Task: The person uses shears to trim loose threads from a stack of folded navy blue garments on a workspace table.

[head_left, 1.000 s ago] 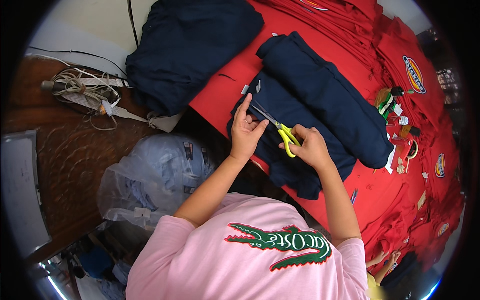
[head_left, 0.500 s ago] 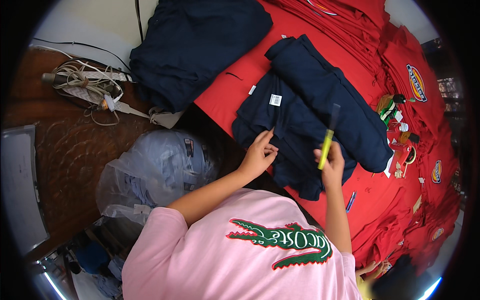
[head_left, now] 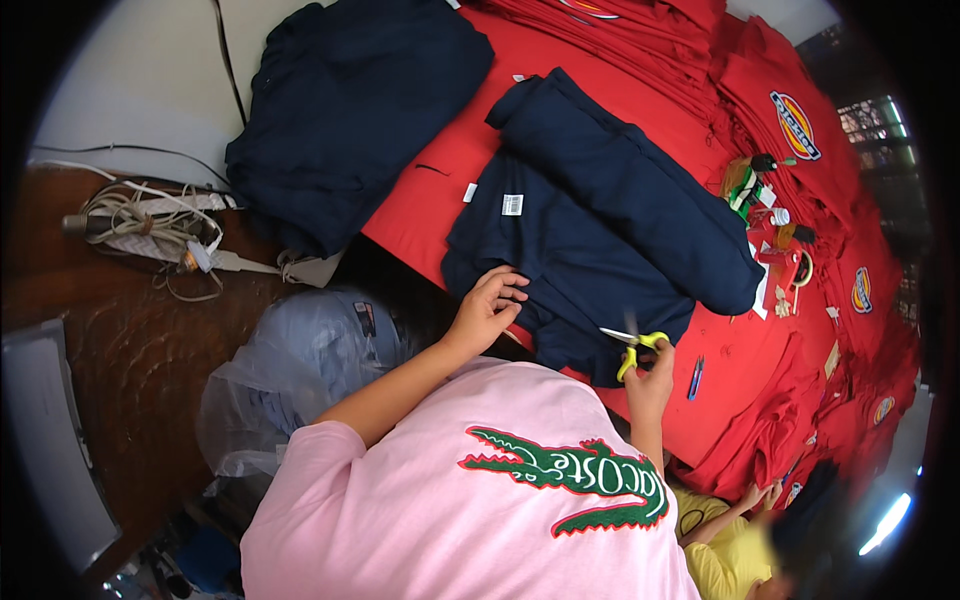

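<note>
A dark navy garment (head_left: 575, 270) lies spread on the red cloth before me, one thick part of it folded over in a long roll on the far right side. Near its left edge shows a white label (head_left: 512, 205). My left hand (head_left: 487, 308) rests at the garment's near left edge, fingers loosely stretched and nothing visible in them. With my right hand (head_left: 650, 380) I hold yellow-handled scissors (head_left: 652, 340) by their loops, over the garment's near right edge. The blades point left and look parted, one of them blurred.
Another navy garment pile (head_left: 350, 120) lies at the far left. Red shirts (head_left: 790, 110) are heaped along the right, near small bottles and tape (head_left: 765, 215). A blue pen (head_left: 695, 378) lies right of my hand. Bagged light-blue clothes (head_left: 310, 350) stand left; a person in yellow (head_left: 730, 550) works lower right.
The scissors have come down toward me and turned from pointing away to pointing left. My left hand has drawn back from the fold it was touching. The whole view has shifted a little.
</note>
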`<state>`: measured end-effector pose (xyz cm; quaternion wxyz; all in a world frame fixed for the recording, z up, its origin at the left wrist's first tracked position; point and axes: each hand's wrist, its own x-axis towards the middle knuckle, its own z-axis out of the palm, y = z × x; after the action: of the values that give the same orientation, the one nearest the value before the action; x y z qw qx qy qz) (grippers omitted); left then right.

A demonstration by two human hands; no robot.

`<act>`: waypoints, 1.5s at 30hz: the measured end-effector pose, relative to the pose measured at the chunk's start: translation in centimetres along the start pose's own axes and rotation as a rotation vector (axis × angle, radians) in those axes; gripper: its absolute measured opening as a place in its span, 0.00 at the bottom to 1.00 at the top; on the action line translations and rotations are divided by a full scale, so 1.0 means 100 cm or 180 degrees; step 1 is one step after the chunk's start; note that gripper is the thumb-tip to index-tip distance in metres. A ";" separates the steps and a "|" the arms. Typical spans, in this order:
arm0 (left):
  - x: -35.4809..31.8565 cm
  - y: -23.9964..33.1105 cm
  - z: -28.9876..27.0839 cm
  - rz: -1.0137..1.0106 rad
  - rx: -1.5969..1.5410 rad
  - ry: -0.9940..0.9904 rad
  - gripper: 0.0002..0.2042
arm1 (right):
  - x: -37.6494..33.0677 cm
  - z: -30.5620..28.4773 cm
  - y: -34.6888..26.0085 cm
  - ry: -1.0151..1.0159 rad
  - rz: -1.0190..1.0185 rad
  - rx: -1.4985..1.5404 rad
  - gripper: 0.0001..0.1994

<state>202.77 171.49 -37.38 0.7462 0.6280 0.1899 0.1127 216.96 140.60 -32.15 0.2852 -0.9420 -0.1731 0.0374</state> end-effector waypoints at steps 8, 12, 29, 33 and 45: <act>0.008 0.038 -0.011 -0.0182 -0.1022 0.1043 0.23 | 0.006 -0.015 0.010 -0.0771 0.0976 0.0169 0.13; 0.039 0.024 -0.014 -0.0280 -0.1347 0.1515 0.24 | 0.020 -0.035 -0.030 -0.1174 0.1255 0.1396 0.15; 0.089 0.065 0.049 0.1108 -0.0871 0.1381 0.27 | 0.130 -0.031 -0.138 -0.0952 -0.1712 -0.0450 0.21; 0.079 0.056 0.053 0.1130 -0.0950 0.1555 0.26 | 0.143 -0.020 -0.135 -0.1023 -0.2054 -0.0309 0.20; 0.067 0.049 0.064 0.1348 -0.0979 0.1812 0.36 | 0.156 -0.011 -0.123 -0.1502 -0.2232 -0.0187 0.20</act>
<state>211.91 169.37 -32.61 0.7094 0.4777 0.2364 0.4612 228.03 155.03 -24.06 0.2063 -0.7994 -0.5446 0.1477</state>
